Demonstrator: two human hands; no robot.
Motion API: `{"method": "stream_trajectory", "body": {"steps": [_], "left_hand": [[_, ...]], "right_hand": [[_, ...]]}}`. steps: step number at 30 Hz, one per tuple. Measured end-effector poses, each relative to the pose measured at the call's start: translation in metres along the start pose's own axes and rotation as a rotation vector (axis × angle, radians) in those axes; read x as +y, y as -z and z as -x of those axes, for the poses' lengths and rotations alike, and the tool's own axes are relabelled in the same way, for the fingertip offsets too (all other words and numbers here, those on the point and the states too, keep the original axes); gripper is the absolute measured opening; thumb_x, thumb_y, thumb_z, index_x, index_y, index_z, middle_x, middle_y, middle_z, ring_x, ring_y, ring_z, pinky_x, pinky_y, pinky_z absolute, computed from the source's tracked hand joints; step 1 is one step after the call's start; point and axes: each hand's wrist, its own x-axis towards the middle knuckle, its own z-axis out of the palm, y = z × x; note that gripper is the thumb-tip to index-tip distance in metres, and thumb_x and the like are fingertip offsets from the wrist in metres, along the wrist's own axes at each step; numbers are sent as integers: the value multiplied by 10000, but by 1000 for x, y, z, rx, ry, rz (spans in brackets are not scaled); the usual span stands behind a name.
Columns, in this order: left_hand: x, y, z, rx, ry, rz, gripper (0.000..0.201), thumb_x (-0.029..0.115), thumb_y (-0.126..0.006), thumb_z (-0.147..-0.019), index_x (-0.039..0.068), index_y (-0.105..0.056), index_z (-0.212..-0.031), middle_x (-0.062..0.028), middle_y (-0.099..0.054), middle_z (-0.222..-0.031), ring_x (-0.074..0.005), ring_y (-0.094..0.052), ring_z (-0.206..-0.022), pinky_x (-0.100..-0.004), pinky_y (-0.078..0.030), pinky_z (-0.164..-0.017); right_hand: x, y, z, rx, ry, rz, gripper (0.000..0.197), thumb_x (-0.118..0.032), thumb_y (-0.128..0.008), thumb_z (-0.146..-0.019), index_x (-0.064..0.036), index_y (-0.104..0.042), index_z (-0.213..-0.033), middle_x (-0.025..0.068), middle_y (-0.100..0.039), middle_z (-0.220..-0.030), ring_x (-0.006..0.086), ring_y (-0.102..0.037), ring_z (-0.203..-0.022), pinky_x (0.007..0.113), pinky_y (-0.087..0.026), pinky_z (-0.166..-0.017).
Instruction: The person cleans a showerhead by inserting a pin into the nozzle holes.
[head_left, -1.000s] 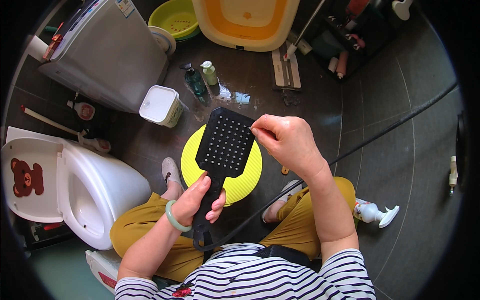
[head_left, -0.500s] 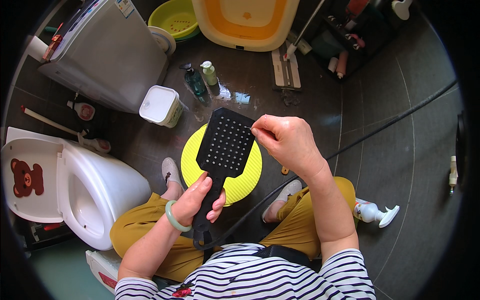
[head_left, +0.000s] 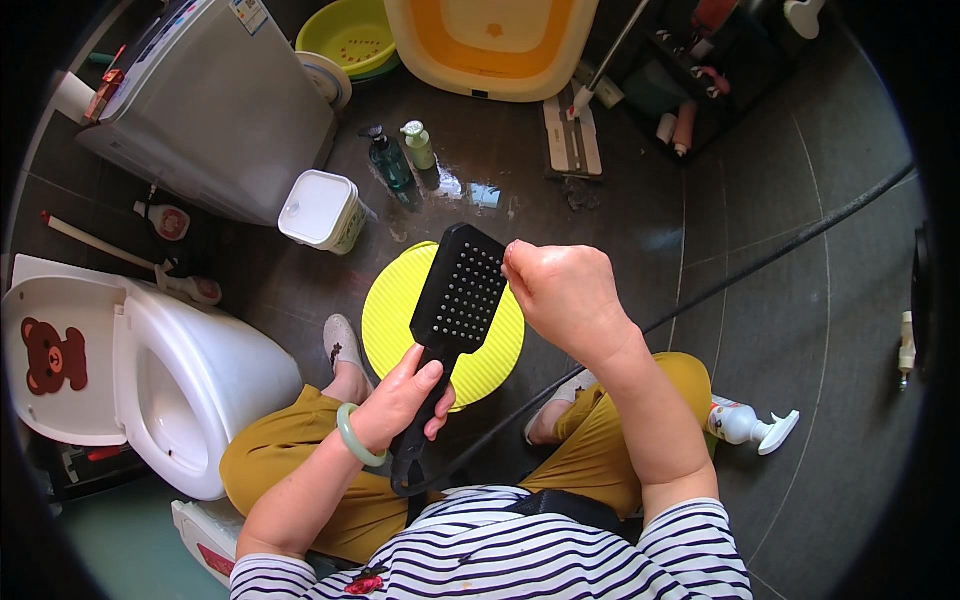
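Observation:
A black handheld shower head (head_left: 470, 285) is tilted up in front of me, its wide face dotted with rows of pale nozzles. My left hand (head_left: 405, 398) wraps round its handle from below, a pale green bangle on the wrist. At the right edge of the nozzle face my right hand (head_left: 560, 290) is closed in a pinch. Half a second ago a thin pin showed at those fingertips; now the fingers hide it. The black hose (head_left: 770, 253) runs from the handle's lower end up to the right. Beneath the shower head lies a round yellow ribbed lid or stool top (head_left: 395, 310).
A toilet (head_left: 220, 375) with its lid up stands left, a grey appliance (head_left: 225, 110) behind it. On the wet dark floor are a white-lidded tub (head_left: 320, 210), two pump bottles (head_left: 390, 160) and a flat mop (head_left: 573, 135). A spray bottle (head_left: 735, 420) lies by my right knee.
The shower head has turned in my left hand, so its nozzle face looks narrower and sits slightly to the right. My right hand has rolled over, hiding the pin.

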Motion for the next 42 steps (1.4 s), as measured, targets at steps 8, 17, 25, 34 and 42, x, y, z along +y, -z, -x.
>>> {"method": "stream_trajectory", "body": {"steps": [8, 17, 25, 34, 42], "left_hand": [[5, 3, 2, -45, -24, 183, 455, 554, -379, -1009, 118, -437, -1124, -47, -510, -710, -122, -490, -492, -280, -471, -506], [2, 12, 3, -197, -32, 411, 540, 626, -373, -975, 106, -499, -1051, -7, -459, -674, -103, -453, -473, -280, -446, -488], [8, 7, 4, -218, -25, 326, 601, 660, -376, -957, 78, -497, -867, -2, -450, -654, -95, -451, -470, -270, -438, -491], [8, 6, 5, -191, -29, 334, 594, 652, -374, -962, 79, -496, -868, -2, -454, -660, -94, -451, -473, -267, -438, -493], [8, 7, 5, -213, -22, 320, 616, 669, -374, -953, 82, -486, -802, 4, -446, -649, -91, -456, -471, -266, -439, -492]], "right_hand": [[9, 7, -9, -19, -170, -395, 150, -206, -652, -875, -59, -683, -866, 120, -676, -747, 297, -666, -691, 385, -517, -623], [14, 12, -10, 62, -213, -534, 95, -139, -676, -860, -45, -686, -868, 122, -675, -744, 274, -665, -667, 332, -513, -616], [6, 16, -7, 16, -137, -506, 105, -149, -661, -880, -51, -689, -905, 120, -682, -768, 263, -675, -688, 327, -522, -632], [6, 17, -7, 6, -110, -465, 114, -158, -658, -887, -54, -692, -917, 116, -689, -779, 263, -679, -689, 329, -528, -636], [7, 15, -6, 53, -39, -517, 93, -88, -659, -906, -8, -690, -943, 43, -605, -620, 72, -532, -492, 227, -412, -480]]}}
